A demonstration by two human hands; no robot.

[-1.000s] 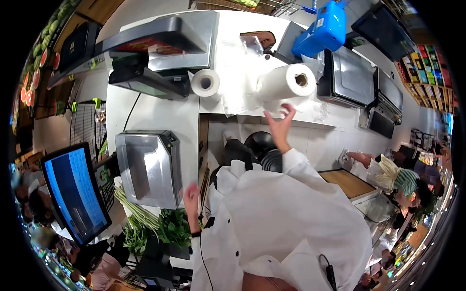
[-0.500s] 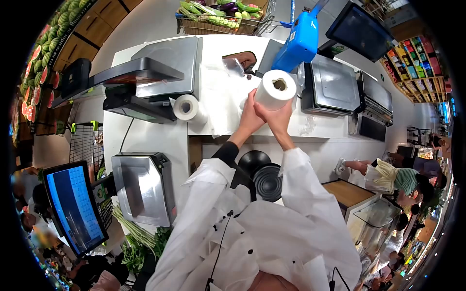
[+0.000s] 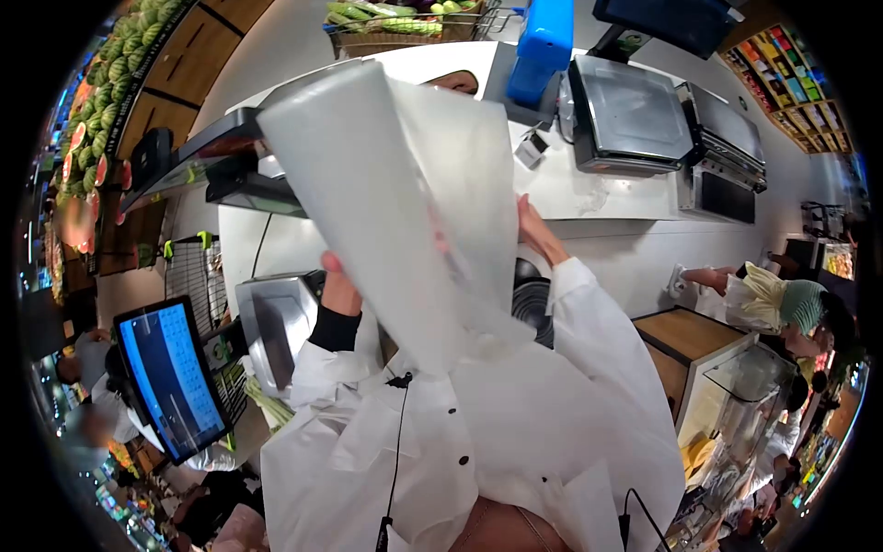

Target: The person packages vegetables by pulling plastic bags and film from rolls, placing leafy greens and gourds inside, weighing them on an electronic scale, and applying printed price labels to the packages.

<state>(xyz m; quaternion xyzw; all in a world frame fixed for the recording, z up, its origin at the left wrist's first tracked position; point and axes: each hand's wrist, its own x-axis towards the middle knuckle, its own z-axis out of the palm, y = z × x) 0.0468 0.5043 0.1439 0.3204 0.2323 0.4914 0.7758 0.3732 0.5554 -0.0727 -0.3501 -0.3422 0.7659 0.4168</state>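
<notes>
A large roll of whitish plastic bags (image 3: 359, 193) is lifted close to the camera, tilted, with a loose translucent sheet (image 3: 474, 156) spread to its right. My left hand (image 3: 340, 287) is closed on the roll's left side; its thumb shows, and pinkish fingertips appear dimly through the plastic. At the sheet's right edge is my right hand (image 3: 541, 232), closed on it, though most of its fingers are hidden behind the plastic. Both forearms are in white sleeves. The roll covers much of the counter's left part, including where a smaller roll stood.
Metal-topped scales (image 3: 633, 115) stand on the white counter (image 3: 589, 189), beside a blue device (image 3: 543, 46). A small white box (image 3: 531, 149) lies near them. A lit screen (image 3: 172, 377) is at left, and a vegetable cart (image 3: 405, 32) is beyond the counter. A person (image 3: 796, 299) is at right.
The roll has risen from over the counter toward the camera and tipped left, with a sheet now spread from it. My hands have moved apart, the left one leftward. The view has shifted slightly.
</notes>
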